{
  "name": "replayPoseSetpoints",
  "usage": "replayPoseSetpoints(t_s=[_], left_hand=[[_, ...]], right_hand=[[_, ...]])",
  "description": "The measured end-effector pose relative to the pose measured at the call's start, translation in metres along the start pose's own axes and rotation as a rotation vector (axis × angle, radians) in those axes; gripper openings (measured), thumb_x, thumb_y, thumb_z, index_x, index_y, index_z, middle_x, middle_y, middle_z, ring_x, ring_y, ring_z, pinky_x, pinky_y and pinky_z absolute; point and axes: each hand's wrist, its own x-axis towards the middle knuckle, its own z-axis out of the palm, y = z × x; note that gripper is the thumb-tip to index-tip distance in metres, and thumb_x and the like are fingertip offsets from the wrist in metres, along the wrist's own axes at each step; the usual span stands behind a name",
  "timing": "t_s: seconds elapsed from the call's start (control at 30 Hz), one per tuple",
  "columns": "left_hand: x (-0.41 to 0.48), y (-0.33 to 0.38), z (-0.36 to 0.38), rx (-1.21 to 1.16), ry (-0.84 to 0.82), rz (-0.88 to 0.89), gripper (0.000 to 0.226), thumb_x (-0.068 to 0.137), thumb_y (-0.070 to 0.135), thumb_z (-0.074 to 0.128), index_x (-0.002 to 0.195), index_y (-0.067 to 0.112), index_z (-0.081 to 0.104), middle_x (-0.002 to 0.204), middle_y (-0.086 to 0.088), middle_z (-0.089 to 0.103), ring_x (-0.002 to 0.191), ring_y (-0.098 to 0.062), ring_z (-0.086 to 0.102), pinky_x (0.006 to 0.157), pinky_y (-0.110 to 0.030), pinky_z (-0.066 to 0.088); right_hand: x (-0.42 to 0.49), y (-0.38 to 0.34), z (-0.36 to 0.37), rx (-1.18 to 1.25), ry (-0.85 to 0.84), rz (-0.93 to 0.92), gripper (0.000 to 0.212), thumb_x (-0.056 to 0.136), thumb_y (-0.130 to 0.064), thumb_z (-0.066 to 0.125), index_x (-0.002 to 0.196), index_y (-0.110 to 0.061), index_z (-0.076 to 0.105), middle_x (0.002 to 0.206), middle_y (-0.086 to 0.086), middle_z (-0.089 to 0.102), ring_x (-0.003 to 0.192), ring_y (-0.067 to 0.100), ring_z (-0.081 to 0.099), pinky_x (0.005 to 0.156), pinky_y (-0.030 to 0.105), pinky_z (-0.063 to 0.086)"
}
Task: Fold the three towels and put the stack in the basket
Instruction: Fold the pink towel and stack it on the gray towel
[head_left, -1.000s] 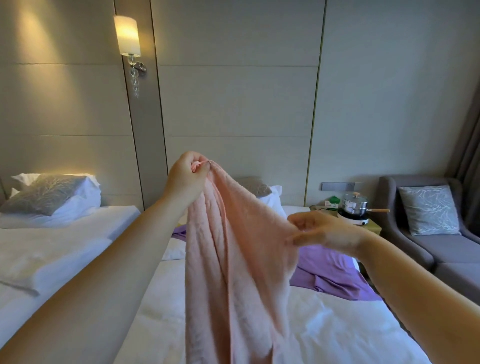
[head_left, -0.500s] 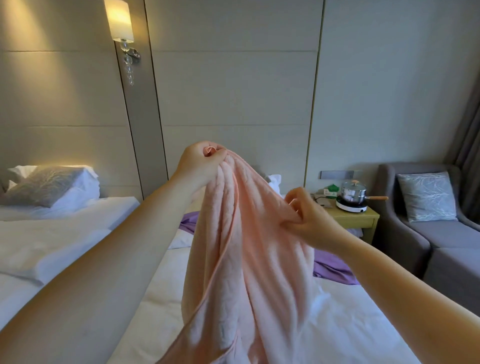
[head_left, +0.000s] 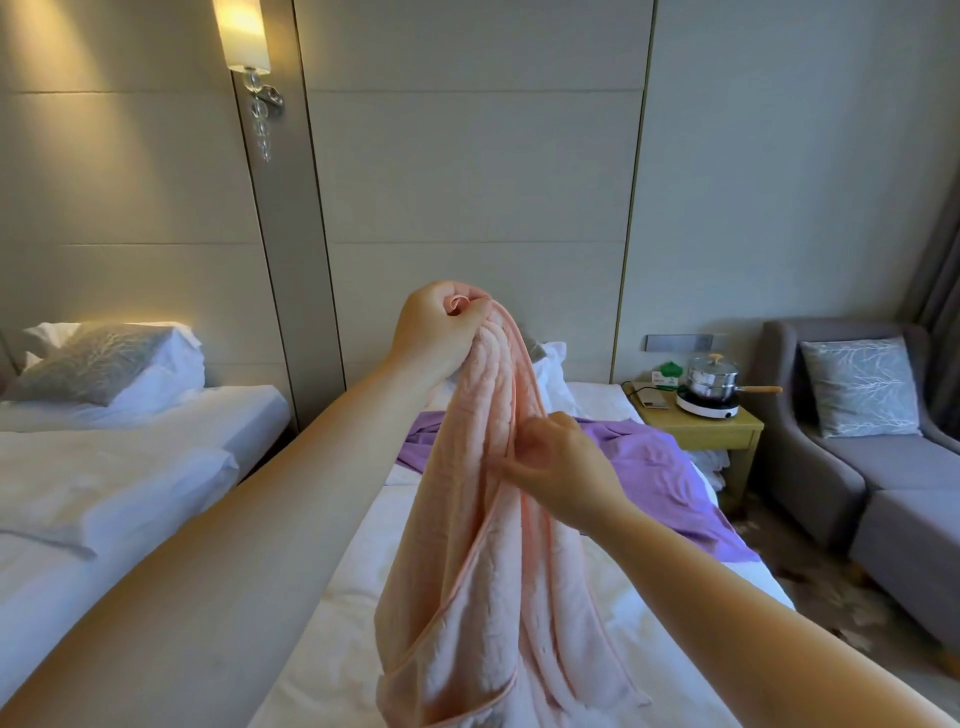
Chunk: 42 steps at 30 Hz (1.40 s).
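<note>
Limp pink terry towel (head_left: 467, 597) hangs from the gripping left hand (head_left: 441, 332), 12 o'clock; right hand (head_left: 561, 467) pinches its hem; corners probably hold best.

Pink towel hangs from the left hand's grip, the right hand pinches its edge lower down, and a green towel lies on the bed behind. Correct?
A purple towel, not a green one, lies on the bed, per the head view. The rest holds: left hand grips the pink towel at its top, right hand pinches its edge lower down.
</note>
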Motion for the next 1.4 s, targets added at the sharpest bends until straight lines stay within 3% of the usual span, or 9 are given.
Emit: replayPoseSetpoints(t_s=[0.23, 0.43, 0.53, 0.67, 0.83, 1.0, 1.23, 1.33, 1.4], left_hand=[[0.006, -0.015, -0.021, 0.084, 0.059, 0.024, 0.010, 0.089, 0.014, 0.058, 0.089, 0.020, 0.067, 0.077, 0.011, 0.060, 0.070, -0.002, 0.054, 0.057, -0.006, 0.039], [0.008, -0.029, -0.033, 0.054, 0.112, -0.005, 0.010, 0.090, 0.016, 0.058, 0.085, 0.021, 0.066, 0.077, 0.007, 0.060, 0.069, -0.006, 0.053, 0.060, -0.012, 0.041], [0.006, -0.039, -0.040, 0.109, 0.151, -0.031, 0.010, 0.090, 0.017, 0.057, 0.086, 0.017, 0.065, 0.075, 0.009, 0.058, 0.066, -0.005, 0.052, 0.055, -0.008, 0.039], [0.003, -0.053, -0.044, 0.041, 0.203, -0.157, 0.018, 0.092, 0.016, 0.055, 0.073, 0.014, 0.057, 0.079, 0.003, 0.059, 0.073, -0.015, 0.054, 0.060, -0.023, 0.041], [0.004, -0.048, -0.046, -0.026, 0.229, -0.162, 0.030, 0.090, 0.022, 0.055, 0.095, -0.006, 0.061, 0.085, -0.019, 0.064, 0.077, -0.027, 0.057, 0.070, -0.041, 0.050], [0.006, -0.034, -0.035, -0.100, 0.195, -0.100, 0.031, 0.089, 0.022, 0.055, 0.092, -0.008, 0.058, 0.082, -0.014, 0.058, 0.076, -0.021, 0.051, 0.070, -0.038, 0.046], [0.004, -0.057, -0.050, -0.029, 0.225, -0.153, 0.023, 0.090, 0.019, 0.054, 0.092, -0.001, 0.065, 0.085, -0.010, 0.063, 0.077, -0.022, 0.054, 0.071, -0.032, 0.043], [-0.002, -0.073, -0.051, -0.020, 0.198, -0.260, 0.021, 0.091, 0.020, 0.052, 0.092, 0.004, 0.065, 0.086, -0.013, 0.061, 0.075, -0.022, 0.058, 0.069, -0.032, 0.047], [-0.006, -0.079, -0.050, 0.212, 0.232, -0.261, 0.016, 0.092, 0.022, 0.052, 0.091, 0.014, 0.067, 0.095, -0.010, 0.064, 0.078, -0.015, 0.064, 0.067, -0.025, 0.048]], right_hand=[[0.005, 0.007, -0.015, -0.017, -0.176, -0.052, 0.021, 0.080, -0.022, 0.069, 0.069, -0.006, 0.061, 0.065, 0.004, 0.056, 0.063, 0.017, 0.052, 0.057, 0.026, 0.038], [-0.004, 0.015, -0.030, -0.008, -0.240, -0.013, 0.016, 0.075, -0.013, 0.058, 0.061, -0.008, 0.051, 0.048, -0.011, 0.042, 0.046, 0.004, 0.034, 0.048, 0.020, 0.027], [0.003, 0.010, -0.051, -0.116, -0.074, -0.046, 0.011, 0.078, -0.007, 0.055, 0.070, -0.001, 0.059, 0.061, 0.006, 0.054, 0.055, 0.015, 0.043, 0.053, 0.030, 0.035], [0.017, -0.013, -0.087, 0.144, 0.071, -0.038, 0.027, 0.078, -0.003, 0.050, 0.060, -0.020, 0.061, 0.053, -0.004, 0.050, 0.045, 0.003, 0.038, 0.046, 0.016, 0.033], [0.011, 0.002, -0.074, 0.151, -0.278, 0.105, 0.026, 0.086, -0.006, 0.042, 0.066, -0.017, 0.055, 0.063, -0.008, 0.049, 0.064, 0.010, 0.043, 0.062, 0.026, 0.035], [-0.019, 0.037, -0.043, -0.082, -0.465, 0.120, 0.029, 0.081, -0.013, 0.049, 0.054, -0.022, 0.040, 0.046, -0.015, 0.040, 0.048, 0.002, 0.034, 0.049, 0.018, 0.028], [-0.032, 0.049, -0.073, 0.201, -0.161, 0.140, 0.014, 0.084, -0.005, 0.060, 0.090, -0.013, 0.070, 0.093, 0.011, 0.064, 0.084, 0.021, 0.060, 0.083, 0.035, 0.047], [-0.031, 0.039, -0.082, 0.246, -0.162, 0.078, 0.016, 0.088, -0.004, 0.058, 0.095, -0.012, 0.070, 0.099, 0.004, 0.060, 0.089, 0.017, 0.057, 0.083, 0.028, 0.044], [-0.030, 0.032, -0.084, 0.353, -0.172, 0.067, 0.018, 0.089, 0.000, 0.057, 0.096, -0.011, 0.069, 0.099, 0.003, 0.059, 0.087, 0.012, 0.056, 0.083, 0.023, 0.045]])
